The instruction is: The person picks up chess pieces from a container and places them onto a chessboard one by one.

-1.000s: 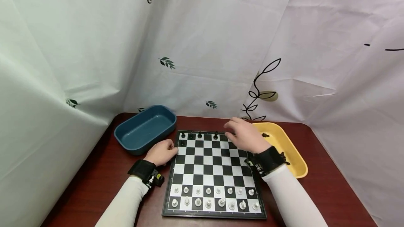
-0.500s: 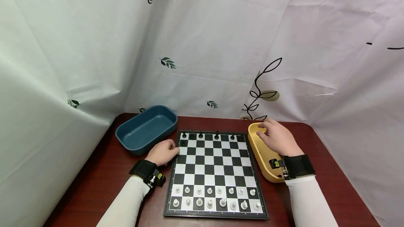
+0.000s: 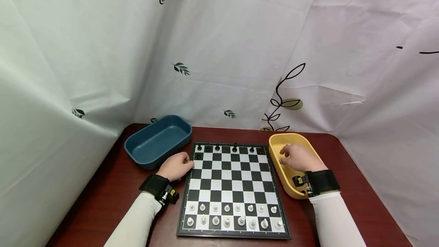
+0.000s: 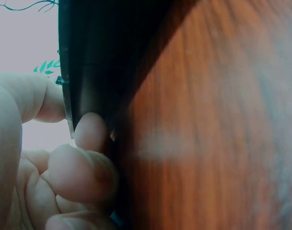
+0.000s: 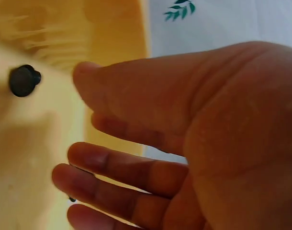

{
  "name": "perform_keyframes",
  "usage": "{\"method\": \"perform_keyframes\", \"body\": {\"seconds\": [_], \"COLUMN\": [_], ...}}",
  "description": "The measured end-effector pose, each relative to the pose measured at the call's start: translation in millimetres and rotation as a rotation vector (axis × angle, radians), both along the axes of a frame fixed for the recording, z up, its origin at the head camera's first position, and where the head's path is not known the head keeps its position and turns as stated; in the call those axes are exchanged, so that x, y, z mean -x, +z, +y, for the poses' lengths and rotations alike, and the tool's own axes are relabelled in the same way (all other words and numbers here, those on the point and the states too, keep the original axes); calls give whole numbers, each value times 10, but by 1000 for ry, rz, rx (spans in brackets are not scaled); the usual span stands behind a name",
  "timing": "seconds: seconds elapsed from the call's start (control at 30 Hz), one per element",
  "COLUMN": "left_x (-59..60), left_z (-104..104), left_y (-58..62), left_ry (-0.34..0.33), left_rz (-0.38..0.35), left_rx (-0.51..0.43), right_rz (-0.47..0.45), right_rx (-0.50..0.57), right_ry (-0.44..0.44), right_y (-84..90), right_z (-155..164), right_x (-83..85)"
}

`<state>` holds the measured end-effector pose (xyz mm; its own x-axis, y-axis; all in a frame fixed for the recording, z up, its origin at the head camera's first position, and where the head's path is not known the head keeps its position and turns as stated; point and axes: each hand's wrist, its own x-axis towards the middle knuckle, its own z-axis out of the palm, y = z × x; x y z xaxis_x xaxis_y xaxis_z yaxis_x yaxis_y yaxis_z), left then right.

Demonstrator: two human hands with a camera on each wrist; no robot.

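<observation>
A black-and-white chessboard lies in the middle of the red-brown table. White pieces fill its two near rows and several black pieces stand along the far rows. My left hand sits at the board's left edge. In the left wrist view the hand pinches that edge, thumb on top and other fingers curled. My right hand reaches into the yellow tray. In the right wrist view its fingers are loosely spread and hold nothing, and a black piece lies just beyond the thumb.
A blue tray stands at the back left, close to the board's far left corner. White printed curtains hang around the table on three sides. Bare table shows to the right of the yellow tray and to the left of the board.
My right hand moved from over the board's far right corner into the yellow tray, then drew back nearer inside it. The left hand stayed at the board's edge.
</observation>
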<state>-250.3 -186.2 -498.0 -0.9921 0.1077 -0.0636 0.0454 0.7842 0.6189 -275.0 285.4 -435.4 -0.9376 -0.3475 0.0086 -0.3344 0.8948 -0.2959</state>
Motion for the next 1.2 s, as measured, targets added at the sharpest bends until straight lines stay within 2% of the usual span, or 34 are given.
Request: {"method": "perform_keyframes", "body": {"seconds": [0.33,0.5,0.73,0.97,1.2], "left_x": [-4,-8,-18,-2,1], "left_z": [0,-14,-19,-10,-14], "left_y": [-14,-21,-12,3,-15], "left_ry": [-6,-7,-7,-8,-12], "left_rz": [-7,4,8,9,14], "left_rx": [-11,-14,-17,-3,-10], "right_rz": [-100,-121,-128,-79,-94], "right_rx": [-67,-54,-47,-29,-60], "right_ry": [33,48,57,109,69], "right_y": [-103,-129,-162,-250,-234], "right_z": [-31,-72,-79,-13,-84], "right_x": [38,56,56,94,68]}}
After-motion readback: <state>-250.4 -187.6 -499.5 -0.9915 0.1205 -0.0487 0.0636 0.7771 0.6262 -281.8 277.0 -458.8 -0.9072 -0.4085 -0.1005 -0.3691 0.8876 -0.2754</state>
